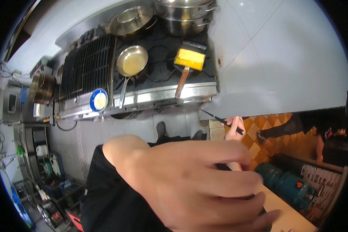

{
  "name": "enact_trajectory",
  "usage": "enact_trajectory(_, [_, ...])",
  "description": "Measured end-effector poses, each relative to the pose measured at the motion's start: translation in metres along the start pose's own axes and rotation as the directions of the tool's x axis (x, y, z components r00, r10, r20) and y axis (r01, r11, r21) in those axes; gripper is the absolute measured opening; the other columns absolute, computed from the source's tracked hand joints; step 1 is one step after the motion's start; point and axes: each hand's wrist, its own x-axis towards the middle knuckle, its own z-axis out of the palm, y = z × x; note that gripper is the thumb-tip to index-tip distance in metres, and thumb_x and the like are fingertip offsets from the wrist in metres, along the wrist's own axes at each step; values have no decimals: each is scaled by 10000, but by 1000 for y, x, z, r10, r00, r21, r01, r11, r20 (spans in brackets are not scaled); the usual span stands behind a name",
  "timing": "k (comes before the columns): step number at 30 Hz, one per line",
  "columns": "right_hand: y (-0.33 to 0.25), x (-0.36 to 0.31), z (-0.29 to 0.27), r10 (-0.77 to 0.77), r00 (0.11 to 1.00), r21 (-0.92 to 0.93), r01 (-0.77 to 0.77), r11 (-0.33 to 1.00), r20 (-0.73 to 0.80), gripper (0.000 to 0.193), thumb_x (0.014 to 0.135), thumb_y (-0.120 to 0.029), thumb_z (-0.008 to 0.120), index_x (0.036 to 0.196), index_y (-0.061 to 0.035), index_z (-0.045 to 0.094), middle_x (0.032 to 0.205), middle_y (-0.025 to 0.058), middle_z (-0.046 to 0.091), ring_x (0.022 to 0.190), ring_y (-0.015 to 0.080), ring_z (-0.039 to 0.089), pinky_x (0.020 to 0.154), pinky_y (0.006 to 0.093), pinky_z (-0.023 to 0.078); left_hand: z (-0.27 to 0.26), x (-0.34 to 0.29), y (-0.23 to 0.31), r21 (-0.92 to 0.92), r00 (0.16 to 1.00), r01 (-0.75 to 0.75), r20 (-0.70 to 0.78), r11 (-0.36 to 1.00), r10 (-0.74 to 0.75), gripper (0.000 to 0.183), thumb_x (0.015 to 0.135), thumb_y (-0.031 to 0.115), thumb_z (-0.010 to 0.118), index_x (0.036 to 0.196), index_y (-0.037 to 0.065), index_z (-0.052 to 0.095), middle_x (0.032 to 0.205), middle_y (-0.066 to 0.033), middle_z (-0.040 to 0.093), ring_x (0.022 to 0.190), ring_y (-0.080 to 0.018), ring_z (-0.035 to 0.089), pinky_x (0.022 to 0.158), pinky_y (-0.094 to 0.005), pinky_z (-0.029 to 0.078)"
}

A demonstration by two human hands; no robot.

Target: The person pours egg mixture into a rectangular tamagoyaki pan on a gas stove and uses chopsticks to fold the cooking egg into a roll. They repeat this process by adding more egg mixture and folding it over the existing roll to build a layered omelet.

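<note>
My left hand (197,178) is large and close in the foreground, reaching across to the right, back of the hand up. Its fingers are apart and loosely bent, somewhat blurred, with nothing visible in them. Beyond it, my right hand (234,128) grips thin black chopsticks (214,116), which point left toward the stove's front edge. My left hand hides most of my right forearm. On the stove, a rectangular omelette pan (183,81) with a wooden handle holds a yellow folded omelette (190,58). Left of it is a round frying pan (132,62) with pale liquid inside.
A steel steamer pot (183,19) and a wide pan (131,21) stand at the back. A grill grate (87,63) lies left, with a blue-rimmed bowl (99,100) near it. A grey counter (274,73) spans the right. Green gas cylinders (284,181) and another person's leg (278,130) are lower right.
</note>
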Motion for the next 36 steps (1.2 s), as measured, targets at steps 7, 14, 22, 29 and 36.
enact_trajectory(7, [10, -6, 5, -16, 1000, -22, 17, 1000, 16, 389, 1041, -102, 436, 690, 47, 516, 731, 108, 528, 635, 182, 558, 573, 307, 497, -82, -30, -21, 44, 936, 352, 5, 935, -353, 141, 889, 58, 581, 811, 39, 697, 809, -65, 689, 804, -162, 647, 696, -289, 492])
enact_trajectory(14, [1, -28, 10, 8, 994, -134, -22, 991, -105, 430, 1058, -153, 421, 674, 32, 472, 732, 104, 500, 655, 179, 531, 565, 301, 508, -63, -318, -197, 34, 42, 998, 28, 43, -999, 450, 1013, 351, 544, 1271, -16, 513, 1109, -110, 658, 986, -164, 628, 844, -303, 520])
enact_trajectory(22, [-22, -79, 27, -14, 982, -343, -52, 938, -188, 400, 1044, -130, 451, 690, 45, 518, 737, 109, 523, 638, 170, 545, 568, 295, 493, 10, -344, -288, -528, -156, 807, 244, -265, -957, 417, 1024, 414, 511, 1172, 24, 499, 1003, -79, 607, 816, -151, 616, 725, -312, 566])
enact_trajectory(29, [-33, -138, 17, -44, 944, -426, -106, 899, -328, 474, 1073, -192, 383, 663, 19, 490, 682, 89, 492, 609, 155, 492, 561, 275, 425, 8, -332, -304, -541, -133, 783, 338, -308, -932, 379, 967, 383, 601, 1148, 57, 537, 926, -79, 645, 756, -179, 649, 659, -318, 567])
enact_trajectory(36, [-63, -99, 7, -85, 938, -328, -32, 944, -335, 528, 1070, -198, 414, 565, -43, 408, 559, 67, 460, 523, 140, 448, 535, 285, 358, 11, -317, -297, -624, -127, 741, 233, -248, -964, 296, 995, 373, 580, 929, 94, 507, 690, 18, 472, 499, -69, 413, 422, -222, 343])
